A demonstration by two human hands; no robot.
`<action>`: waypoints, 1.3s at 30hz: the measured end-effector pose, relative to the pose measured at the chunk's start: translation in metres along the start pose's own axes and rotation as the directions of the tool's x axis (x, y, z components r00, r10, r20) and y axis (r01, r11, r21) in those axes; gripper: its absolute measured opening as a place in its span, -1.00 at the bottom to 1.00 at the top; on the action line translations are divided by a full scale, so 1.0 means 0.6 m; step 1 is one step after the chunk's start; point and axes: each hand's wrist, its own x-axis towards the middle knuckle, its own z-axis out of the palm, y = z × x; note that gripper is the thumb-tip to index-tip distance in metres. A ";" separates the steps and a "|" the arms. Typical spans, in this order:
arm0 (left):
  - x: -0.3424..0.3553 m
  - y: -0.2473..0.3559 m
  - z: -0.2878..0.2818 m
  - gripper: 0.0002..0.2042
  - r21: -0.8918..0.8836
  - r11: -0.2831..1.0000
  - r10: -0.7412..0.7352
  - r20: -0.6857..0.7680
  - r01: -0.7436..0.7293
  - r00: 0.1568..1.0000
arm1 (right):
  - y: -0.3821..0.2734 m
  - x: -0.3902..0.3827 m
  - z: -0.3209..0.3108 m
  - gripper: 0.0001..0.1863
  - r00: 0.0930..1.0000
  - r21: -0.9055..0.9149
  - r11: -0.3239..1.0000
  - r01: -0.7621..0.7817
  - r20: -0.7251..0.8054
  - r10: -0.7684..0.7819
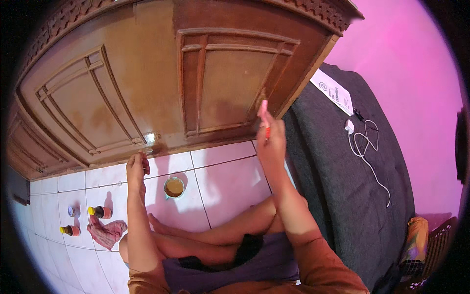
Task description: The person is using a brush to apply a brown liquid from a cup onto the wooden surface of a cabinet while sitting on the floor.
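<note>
My right hand (272,139) is closed around a paintbrush (265,109) with a pink and red handle. Its bristle end meets the lower right of a raised panel frame on a brown carved wooden cabinet (127,34). Reddish brown covers the wood around that panel, while the wood further left looks paler. Close to the cabinet's lower edge, my left hand (137,165) has its fingers curled in; whatever may be inside them is hidden. On the tiles to the right of this hand stands a cup (174,187) of brown liquid.
Two dark bottles with yellow caps (100,211), a small bluish container (73,211) and a pink cloth (106,232) are on the floor at left. A dark grey cushioned surface (338,181) to the right bears a white booklet (334,91) and a white charger cable (364,156).
</note>
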 end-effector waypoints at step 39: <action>-0.004 -0.001 0.007 -0.79 0.022 1.000 -0.003 0.020 0.002 1.000 | -0.047 0.065 -0.012 -0.50 0.993 0.000 0.997 0.072 -0.092 -0.072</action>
